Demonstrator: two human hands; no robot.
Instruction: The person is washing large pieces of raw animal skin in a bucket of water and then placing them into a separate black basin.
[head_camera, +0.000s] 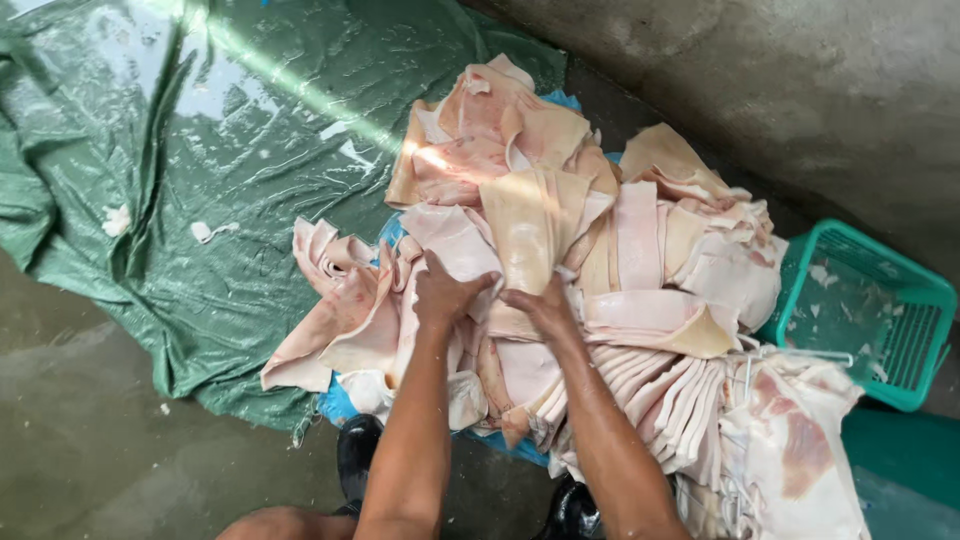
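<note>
Pile of raw pork skin sheets (600, 290), heaped on green tarp (200, 150) beside green basket (870, 310): I judge them limp, greasy, slippery, heavy; best gripped by a folded edge. My left hand (443, 292) and right hand (540, 303) are closed on one sheet at mid-pile

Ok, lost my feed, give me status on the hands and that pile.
Left hand and right hand both gripping sheets in the pale meat pile. Green basket beside it. Nothing blocking.

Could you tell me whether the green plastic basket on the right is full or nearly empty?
Nearly empty: the green basket shows its bare slatted bottom, with only a few small pale scraps inside.
</note>
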